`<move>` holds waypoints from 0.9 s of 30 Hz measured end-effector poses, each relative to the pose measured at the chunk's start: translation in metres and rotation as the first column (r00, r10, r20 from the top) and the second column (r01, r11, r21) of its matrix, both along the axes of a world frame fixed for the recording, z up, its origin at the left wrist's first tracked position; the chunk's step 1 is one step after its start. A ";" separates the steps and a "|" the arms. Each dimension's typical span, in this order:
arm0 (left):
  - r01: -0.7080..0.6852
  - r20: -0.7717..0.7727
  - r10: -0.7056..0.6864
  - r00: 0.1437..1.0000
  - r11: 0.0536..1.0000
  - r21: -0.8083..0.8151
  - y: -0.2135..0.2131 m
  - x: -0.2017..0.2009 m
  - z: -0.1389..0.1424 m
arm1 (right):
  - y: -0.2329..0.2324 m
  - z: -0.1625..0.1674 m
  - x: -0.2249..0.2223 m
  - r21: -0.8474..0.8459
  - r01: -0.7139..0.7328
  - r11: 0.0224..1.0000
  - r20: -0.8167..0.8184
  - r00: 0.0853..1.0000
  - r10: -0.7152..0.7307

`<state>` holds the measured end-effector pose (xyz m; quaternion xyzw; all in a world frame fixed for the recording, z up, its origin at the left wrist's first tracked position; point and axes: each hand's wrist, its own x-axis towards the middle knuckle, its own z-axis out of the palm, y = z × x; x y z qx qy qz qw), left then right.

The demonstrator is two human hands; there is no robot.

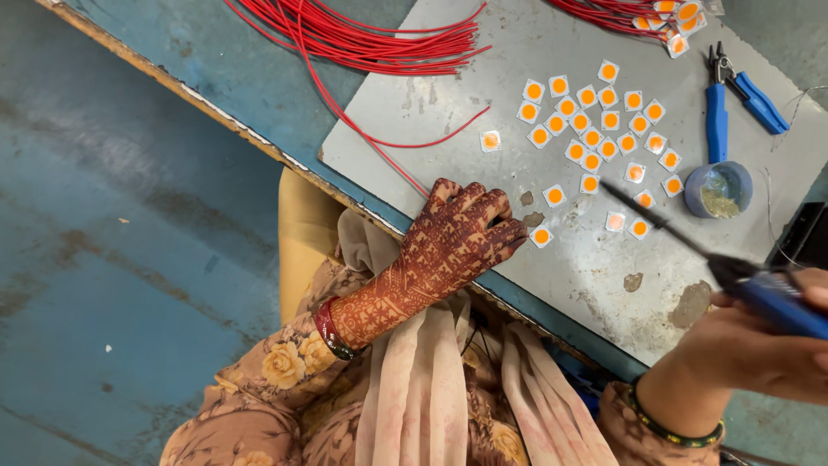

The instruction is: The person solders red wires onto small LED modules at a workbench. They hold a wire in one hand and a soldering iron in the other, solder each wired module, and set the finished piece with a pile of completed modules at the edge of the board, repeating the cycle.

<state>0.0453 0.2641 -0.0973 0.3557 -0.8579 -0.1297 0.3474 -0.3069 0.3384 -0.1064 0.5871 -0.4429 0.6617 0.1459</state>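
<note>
Two hands: both in frame, and I log each one below.
Left hand [466, 229]: knuckles up on the near edge of the grey work plate [448, 95], fingers curled under and fingertips pressed to the plate; I see nothing between them.
Nearest chip [541, 236]: small white square with an orange disc, just beside the left fingertips on their far-right side, apart from them by a sliver.
Right hand [759, 345]: at the right edge of frame, clenched around the blue handle of a soldering iron [742, 272].
Iron axis: I read it as running from the handle up and left; the dark tip ends over the plate near two loose chips, well right of the left hand.
Nearer hand: left, by far, to that single chip; I judge the iron tip sits nearer the chips at mid-plate.
Chip cluster [595, 121]: loose patch of the same squares farther up the plate.
Red wires [362, 34]: cut bundle fanned at the plate's top-left corner.
Blue-handled pliers [733, 95]: lying at top right.
Small round tin [718, 190]: just below the pliers.
</note>
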 end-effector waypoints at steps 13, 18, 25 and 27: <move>-0.013 0.059 0.013 0.998 1.000 -0.007 0.000 -0.002 0.005 | 0.016 -0.004 -0.004 0.132 -0.083 0.988 0.521 0.853 0.002; 0.006 0.090 -0.004 0.996 1.000 -0.019 -0.001 -0.003 0.007 | 0.005 0.012 0.033 0.114 -0.299 0.947 0.441 0.870 0.222; 0.013 0.098 -0.014 0.995 1.000 0.005 -0.003 -0.003 0.008 | 0.003 0.007 0.039 0.048 -0.294 0.954 0.266 0.925 0.272; 0.011 0.098 -0.012 0.995 1.000 0.016 -0.003 -0.002 0.006 | 0.007 0.000 0.021 0.034 -0.239 0.970 0.343 0.915 0.213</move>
